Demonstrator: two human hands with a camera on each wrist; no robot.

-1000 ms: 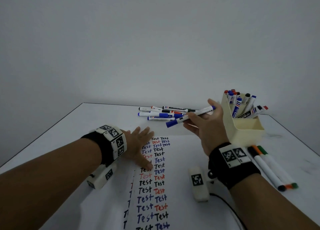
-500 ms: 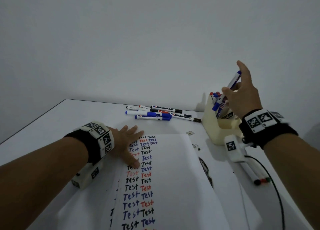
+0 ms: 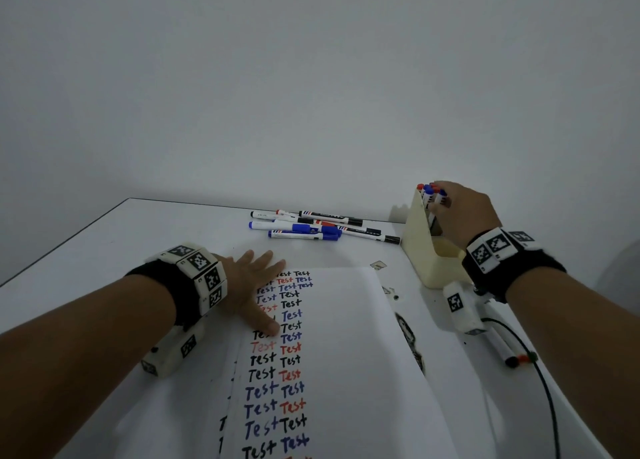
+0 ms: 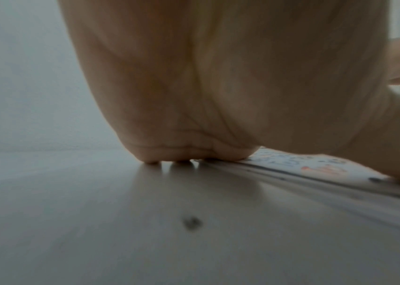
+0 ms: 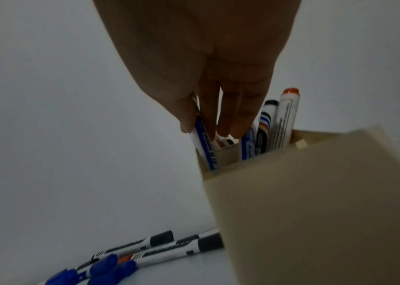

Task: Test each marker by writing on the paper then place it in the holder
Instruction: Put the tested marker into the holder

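Observation:
My right hand (image 3: 445, 204) reaches down into the cream holder (image 3: 426, 250) at the right of the table. In the right wrist view its thumb and fingers (image 5: 228, 115) pinch a blue marker (image 5: 205, 148) that stands in the holder (image 5: 316, 192) among several other markers. The blue cap (image 3: 440, 195) shows just above the rim. My left hand (image 3: 256, 285) lies flat with fingers spread on the top left of the paper (image 3: 339, 337), which carries columns of "Test" in black, red and blue. The left wrist view shows the palm (image 4: 218, 77) resting at the paper's edge (image 4: 304, 165).
Several loose markers (image 3: 311, 228) lie on the table beyond the paper, left of the holder, also low in the right wrist view as loose markers (image 5: 145, 248). A few more markers (image 3: 509, 351) and a black cable (image 3: 547, 389) lie near my right wrist. The table's left edge (image 3: 69, 240) runs diagonally.
My right hand carried the blue marker from above the paper up over the holder and lowered it in. My left hand stayed flat on the paper.

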